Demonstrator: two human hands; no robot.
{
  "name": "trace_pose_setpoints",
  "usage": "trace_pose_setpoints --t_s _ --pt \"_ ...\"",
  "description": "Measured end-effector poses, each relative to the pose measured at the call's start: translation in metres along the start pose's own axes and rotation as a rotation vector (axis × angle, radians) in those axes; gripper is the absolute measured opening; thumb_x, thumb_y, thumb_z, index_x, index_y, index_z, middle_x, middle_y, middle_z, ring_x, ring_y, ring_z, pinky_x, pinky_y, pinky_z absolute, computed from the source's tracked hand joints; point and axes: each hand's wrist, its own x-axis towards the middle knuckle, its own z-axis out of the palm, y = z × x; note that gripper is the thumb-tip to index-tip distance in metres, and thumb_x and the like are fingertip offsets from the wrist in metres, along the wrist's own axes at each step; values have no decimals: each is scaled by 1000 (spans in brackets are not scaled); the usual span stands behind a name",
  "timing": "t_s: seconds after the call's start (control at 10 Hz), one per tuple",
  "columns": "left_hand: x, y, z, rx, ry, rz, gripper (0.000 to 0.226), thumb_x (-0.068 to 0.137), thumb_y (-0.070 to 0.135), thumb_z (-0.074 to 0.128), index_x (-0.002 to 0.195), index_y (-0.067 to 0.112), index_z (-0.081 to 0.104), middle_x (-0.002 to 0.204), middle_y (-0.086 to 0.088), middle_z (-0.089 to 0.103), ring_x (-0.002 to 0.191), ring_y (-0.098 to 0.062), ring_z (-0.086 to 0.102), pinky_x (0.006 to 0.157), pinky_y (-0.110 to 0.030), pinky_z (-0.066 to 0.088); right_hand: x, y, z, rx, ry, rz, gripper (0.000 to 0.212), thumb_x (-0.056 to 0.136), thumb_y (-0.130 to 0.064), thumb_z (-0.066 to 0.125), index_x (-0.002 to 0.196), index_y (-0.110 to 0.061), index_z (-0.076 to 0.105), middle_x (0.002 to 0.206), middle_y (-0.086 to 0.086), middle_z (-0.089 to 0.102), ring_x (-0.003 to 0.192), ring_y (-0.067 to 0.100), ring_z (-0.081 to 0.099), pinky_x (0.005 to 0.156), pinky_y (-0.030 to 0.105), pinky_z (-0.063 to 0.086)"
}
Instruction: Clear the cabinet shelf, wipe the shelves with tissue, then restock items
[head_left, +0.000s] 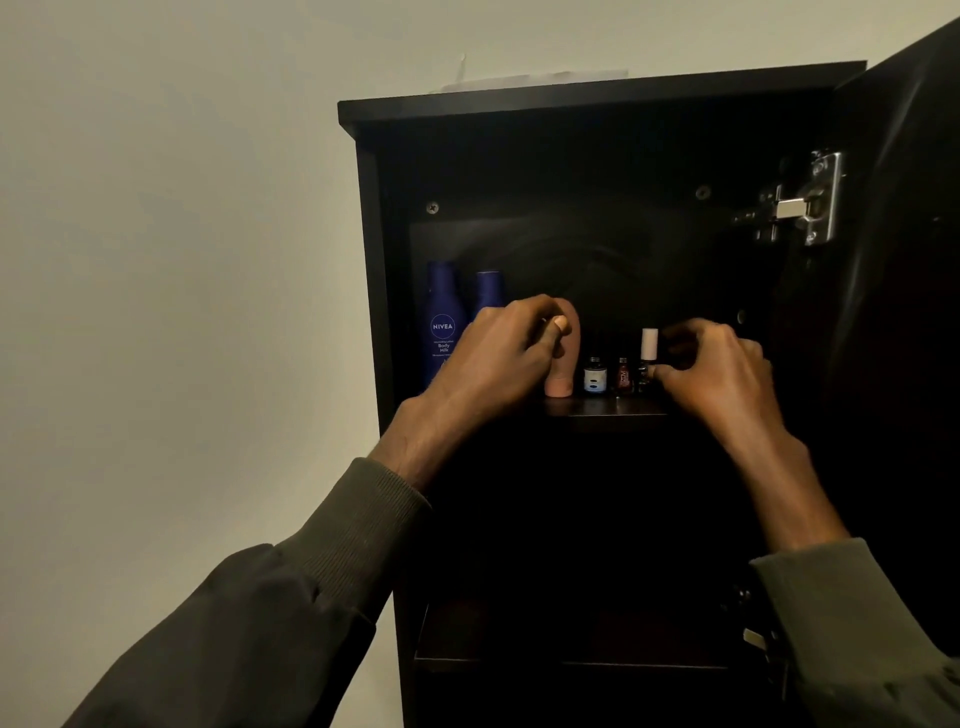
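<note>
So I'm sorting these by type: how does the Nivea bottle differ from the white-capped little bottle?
The Nivea bottle is tall and blue, standing untouched at the shelf's left. The white-capped bottle is far smaller, further right, pinched by the right hand. Both stand upright on the same shelf.

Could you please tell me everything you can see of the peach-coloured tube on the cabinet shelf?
The peach tube looks like matte soft plastic, standing cap-down on the dark shelf, its rounded end up. The left hand grips it, thumb across its front, hiding its left side. It stands right of two blue Nivea bottles and left of a small white-labelled bottle. No label is readable.
</note>
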Motion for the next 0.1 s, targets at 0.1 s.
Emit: trace_pose_setpoints --t_s 0.1 --pt "-10 -3 1 31 197 61 22 105 24 46 119 16 61 109 0 69 96 -5 64 86 -27 55 -17 -3 -1 106 204 -139 49 89 -21 68 136 -20 52 131 6 59 122 24 55 98 35 46"
